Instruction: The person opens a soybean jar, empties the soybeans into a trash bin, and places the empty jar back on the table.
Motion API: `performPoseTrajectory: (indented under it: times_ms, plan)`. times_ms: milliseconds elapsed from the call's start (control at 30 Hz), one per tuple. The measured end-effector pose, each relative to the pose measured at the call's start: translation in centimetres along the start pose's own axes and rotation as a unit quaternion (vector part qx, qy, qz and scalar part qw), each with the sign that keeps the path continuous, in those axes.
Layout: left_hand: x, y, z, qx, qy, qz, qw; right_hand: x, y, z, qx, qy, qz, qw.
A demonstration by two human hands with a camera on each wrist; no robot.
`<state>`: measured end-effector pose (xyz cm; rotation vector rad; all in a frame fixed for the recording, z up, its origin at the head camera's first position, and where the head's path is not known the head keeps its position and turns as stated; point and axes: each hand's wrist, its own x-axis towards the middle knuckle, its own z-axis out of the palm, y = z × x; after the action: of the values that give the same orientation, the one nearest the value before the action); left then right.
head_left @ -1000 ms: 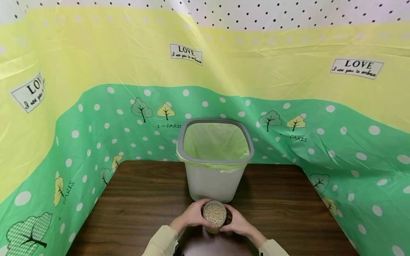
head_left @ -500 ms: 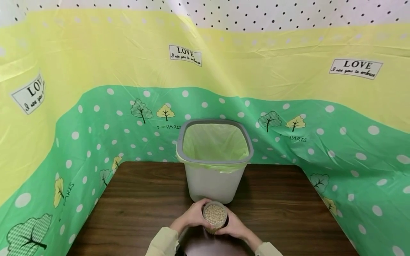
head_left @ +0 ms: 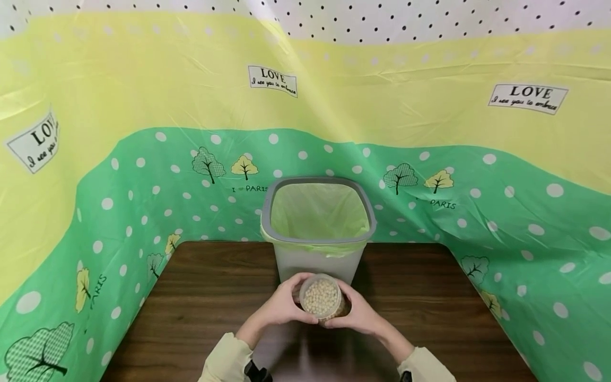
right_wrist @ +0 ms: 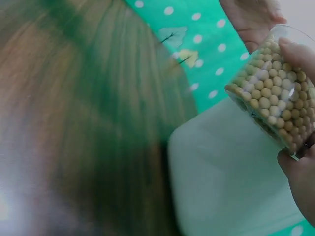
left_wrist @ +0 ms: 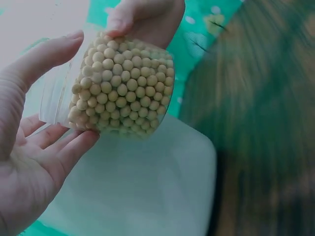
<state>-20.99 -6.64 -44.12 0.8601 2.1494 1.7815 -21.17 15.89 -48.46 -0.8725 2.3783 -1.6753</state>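
Observation:
A clear plastic jar [head_left: 321, 298] filled with round pale beige beans, like soybeans, is held off the table in front of the bin. Its mouth faces the head camera, and the beans show through the clear wall. My left hand [head_left: 283, 303] curves round the left side, thumb at the near edge and fingers at the far rim. From the right, my right hand [head_left: 360, 314] grips the jar's side. In the left wrist view, the left fingers [left_wrist: 81, 145] lie along the jar near its rim. The right wrist view shows the right thumb [right_wrist: 298, 54] against the wall.
Right behind the jar stands a light grey bin [head_left: 317, 260] with a darker grey rim and a green liner bag [head_left: 320, 212]. Both are on a dark wood table [head_left: 210, 297]. A green, yellow and white printed curtain [head_left: 191, 95] surrounds the table's back and sides.
Both hands have lifted the jar and brought it forward toward the bin, so it overlaps the bin's lower front. Earlier it was lower and closer to me, between the same two hands.

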Motion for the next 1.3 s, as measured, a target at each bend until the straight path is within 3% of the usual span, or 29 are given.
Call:
performPoseTrajectory:
  times_ms: [167,333,400,633,900,1033,1300]
  plan:
    - [-0.2,2.9,-0.4,-0.031,0.000,0.020,0.9993,0.6,-2.1,-0.8,-0.023,0.015,-0.051,0.998]
    - [-0.2,4.1,-0.5,-0.047,0.009,0.033,0.9983,0.8,-3.4,-1.1,-0.096,0.037,-0.093,0.990]
    - [-0.1,4.1,-0.4,-0.051,0.012,0.035,0.9980,0.8,-3.6,-1.1,-0.123,0.043,-0.097,0.987]
    - [0.4,1.8,0.0,-0.059,0.019,0.042,0.9972,0.6,-3.9,-1.0,-0.161,0.064,-0.117,0.978]
    - [1.2,2.2,-0.7,-0.022,-0.012,0.069,0.9973,0.0,-7.6,-0.5,-0.108,0.063,-0.127,0.984]
    - [1.8,2.8,-1.1,-0.021,-0.027,0.076,0.9965,0.2,-8.2,-0.4,-0.098,0.070,-0.124,0.985]
    - [1.6,2.3,0.1,-0.020,0.016,0.068,0.9974,0.1,-6.5,-0.6,-0.134,0.091,-0.150,0.975]
